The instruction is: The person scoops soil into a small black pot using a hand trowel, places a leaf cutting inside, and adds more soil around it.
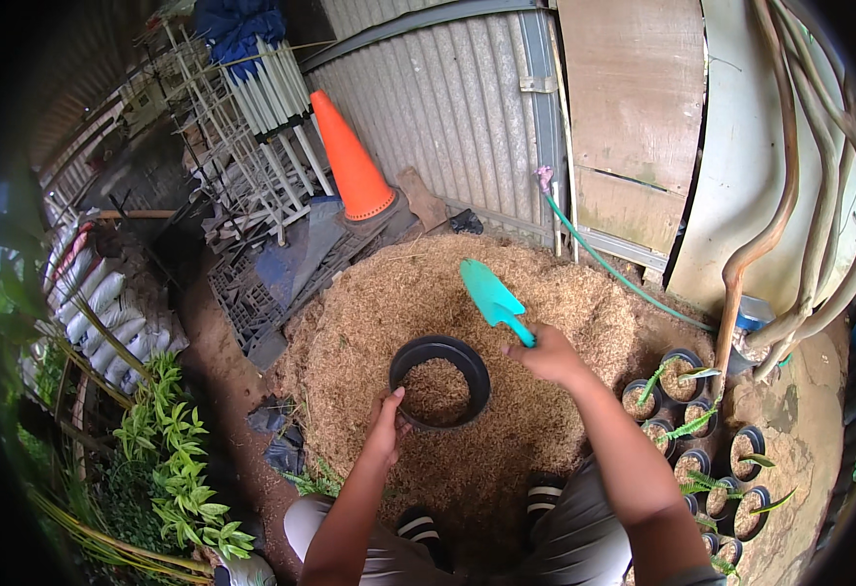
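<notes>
A black round pot [474,369], partly filled with brown husk, sits on a big heap of the same husk [379,313]. My left hand [387,422] grips the pot's near-left rim. My right hand [548,354] holds a teal plastic trowel [487,292] by its handle. The blade is raised above the heap, just beyond the pot's far-right rim, and looks empty.
Several small black pots with green seedlings [701,439] stand at my right. An orange cone [350,161] and dark plastic pallets [271,283] lie behind the heap. A green hose [604,264] runs along the corrugated wall. Leafy plants [169,449] and white sacks [105,303] are on the left.
</notes>
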`<state>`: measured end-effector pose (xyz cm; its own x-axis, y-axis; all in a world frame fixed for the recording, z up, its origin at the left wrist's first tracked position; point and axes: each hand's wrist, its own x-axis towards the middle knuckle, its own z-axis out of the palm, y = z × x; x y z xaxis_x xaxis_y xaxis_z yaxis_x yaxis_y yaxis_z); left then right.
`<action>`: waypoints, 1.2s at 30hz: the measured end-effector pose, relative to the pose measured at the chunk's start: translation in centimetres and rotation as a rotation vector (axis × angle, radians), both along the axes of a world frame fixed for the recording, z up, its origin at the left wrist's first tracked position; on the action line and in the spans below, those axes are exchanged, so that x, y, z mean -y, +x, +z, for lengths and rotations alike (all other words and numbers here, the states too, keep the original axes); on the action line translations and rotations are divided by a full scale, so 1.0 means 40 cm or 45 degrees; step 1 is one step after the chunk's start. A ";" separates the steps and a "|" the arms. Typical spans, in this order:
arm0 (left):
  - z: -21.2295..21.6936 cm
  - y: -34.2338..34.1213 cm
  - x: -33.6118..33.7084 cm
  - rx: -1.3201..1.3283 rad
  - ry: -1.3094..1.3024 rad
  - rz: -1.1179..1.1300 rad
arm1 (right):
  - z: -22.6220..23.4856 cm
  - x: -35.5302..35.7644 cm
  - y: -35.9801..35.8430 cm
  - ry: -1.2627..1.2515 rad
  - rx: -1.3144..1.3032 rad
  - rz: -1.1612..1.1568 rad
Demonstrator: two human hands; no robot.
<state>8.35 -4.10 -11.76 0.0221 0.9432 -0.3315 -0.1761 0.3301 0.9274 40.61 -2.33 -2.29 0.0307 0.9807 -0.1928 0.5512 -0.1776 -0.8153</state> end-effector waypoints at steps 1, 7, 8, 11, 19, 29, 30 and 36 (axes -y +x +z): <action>0.012 0.008 0.005 0.007 0.017 0.012 | 0.015 -0.002 -0.019 0.027 0.035 0.001; 0.067 0.009 0.028 0.263 0.087 -0.050 | 0.063 -0.033 -0.099 -0.023 -0.136 0.210; 0.094 0.013 0.038 0.309 0.084 -0.030 | 0.058 -0.043 -0.113 -0.071 -0.273 0.232; 0.183 0.010 0.048 -0.065 0.141 0.089 | 0.021 -0.070 -0.153 -0.097 -0.566 0.211; 0.321 -0.048 -0.013 -1.386 1.286 -0.066 | 0.032 -0.055 -0.196 0.050 -0.550 0.001; 0.172 0.005 -0.052 -1.598 1.154 -0.999 | -0.075 -0.009 -0.167 0.083 -0.314 -0.090; 0.168 0.008 -0.052 -1.596 1.127 -1.001 | -0.084 -0.005 -0.169 0.105 -0.276 -0.073; 0.142 -0.013 -0.015 -1.640 1.006 -1.088 | -0.100 0.052 -0.185 0.021 -0.335 -0.027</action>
